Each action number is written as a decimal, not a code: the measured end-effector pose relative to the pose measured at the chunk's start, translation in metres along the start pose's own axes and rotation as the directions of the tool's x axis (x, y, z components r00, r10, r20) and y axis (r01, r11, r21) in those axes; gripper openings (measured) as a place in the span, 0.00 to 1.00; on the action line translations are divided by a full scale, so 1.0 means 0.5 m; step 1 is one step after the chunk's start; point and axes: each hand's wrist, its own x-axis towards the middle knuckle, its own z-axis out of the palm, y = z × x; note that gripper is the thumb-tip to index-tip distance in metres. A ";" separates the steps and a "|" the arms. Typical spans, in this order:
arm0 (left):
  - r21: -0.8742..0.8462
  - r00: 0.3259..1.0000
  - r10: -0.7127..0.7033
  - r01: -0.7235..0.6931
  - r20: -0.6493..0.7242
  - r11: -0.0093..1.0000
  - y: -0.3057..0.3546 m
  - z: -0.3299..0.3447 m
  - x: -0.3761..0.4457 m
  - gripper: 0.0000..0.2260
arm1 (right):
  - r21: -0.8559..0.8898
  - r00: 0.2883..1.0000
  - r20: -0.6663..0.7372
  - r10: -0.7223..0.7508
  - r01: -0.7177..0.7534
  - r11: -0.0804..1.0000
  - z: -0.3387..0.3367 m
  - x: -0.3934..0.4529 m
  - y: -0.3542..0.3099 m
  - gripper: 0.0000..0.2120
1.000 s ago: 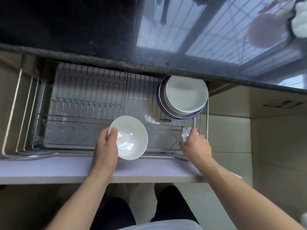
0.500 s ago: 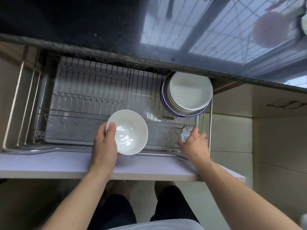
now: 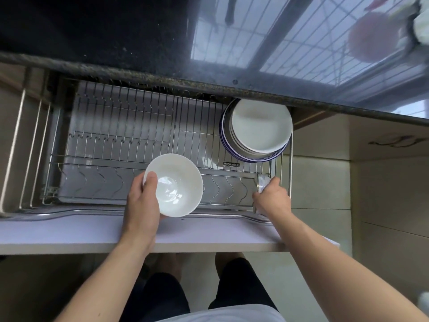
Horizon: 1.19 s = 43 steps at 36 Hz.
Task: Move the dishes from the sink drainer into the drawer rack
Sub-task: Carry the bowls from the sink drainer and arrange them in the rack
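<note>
The wire drawer rack is pulled out below the dark countertop. My left hand grips a white bowl by its rim, thumb inside, over the rack's front row. My right hand holds a small patterned cup on edge at the rack's front right corner. A stack of white plates, the lowest blue-rimmed, leans in the rack's back right part.
The drawer's white front panel runs below my hands. The dark countertop edge overhangs the rack's back. A beige cabinet side stands to the right, and my legs are beneath the drawer.
The bowl in my left hand has shifted slightly up and right over the front row. My right hand has kept the cup at the front right corner, turning it a little.
</note>
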 end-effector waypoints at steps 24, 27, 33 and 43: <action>-0.251 0.972 -0.045 -0.015 -0.232 0.968 0.040 -0.046 0.005 0.08 | -0.010 0.999 -0.040 -0.012 0.012 1.000 -0.001 -0.013 -0.008 0.30; -0.231 0.953 0.018 -0.091 -0.303 0.969 0.055 -0.088 0.015 0.09 | -0.069 0.994 -0.103 -0.047 0.040 0.997 0.012 -0.025 -0.009 0.30; -0.205 0.924 0.035 -0.121 -0.380 0.971 0.076 -0.146 0.034 0.16 | -0.159 0.973 -0.168 -0.160 0.134 0.978 0.028 -0.042 -0.004 0.26; -0.261 0.883 0.088 -0.230 -0.461 0.938 0.114 -0.215 0.028 0.14 | -0.220 0.964 -0.015 -0.267 0.257 0.941 0.003 -0.102 -0.079 0.32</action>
